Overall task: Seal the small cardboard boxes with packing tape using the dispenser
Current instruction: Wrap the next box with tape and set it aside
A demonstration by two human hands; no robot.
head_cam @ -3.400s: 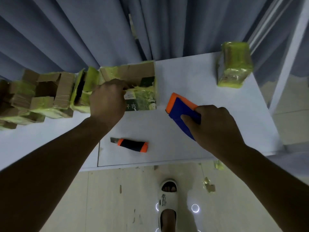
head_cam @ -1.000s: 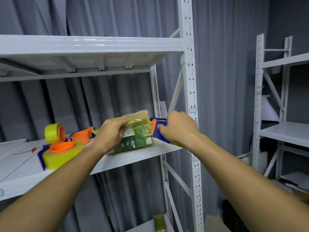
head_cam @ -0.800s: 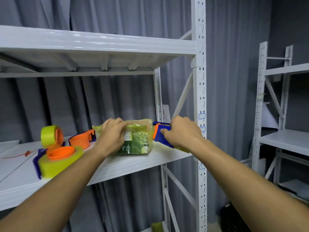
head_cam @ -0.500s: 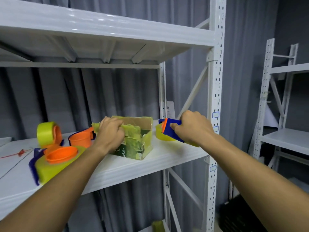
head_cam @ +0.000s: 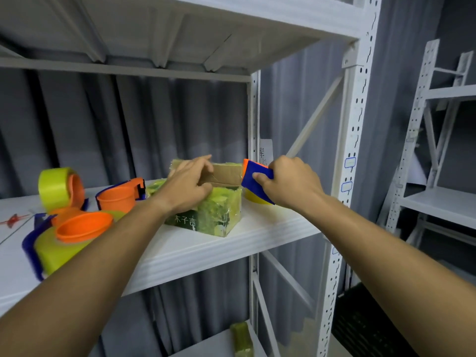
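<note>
A small cardboard box (head_cam: 219, 215), partly wrapped in yellow-green tape, stands on the white shelf (head_cam: 211, 253). My left hand (head_cam: 188, 186) presses down on its top left, fingers over the brown flap. My right hand (head_cam: 291, 184) grips a blue and orange tape dispenser (head_cam: 253, 181) with a yellow roll, held against the box's upper right edge.
Three more orange and blue dispensers with yellow-green tape (head_cam: 67, 235) lie on the shelf's left part. A white upright post (head_cam: 347, 176) stands just right of my right hand. Another taped box (head_cam: 242, 338) sits on the lower shelf. A second rack (head_cam: 438, 150) stands at right.
The box and dispenser went from a low table up onto the shelf. In the last second the box was set down and the dispenser came against its top right edge.
</note>
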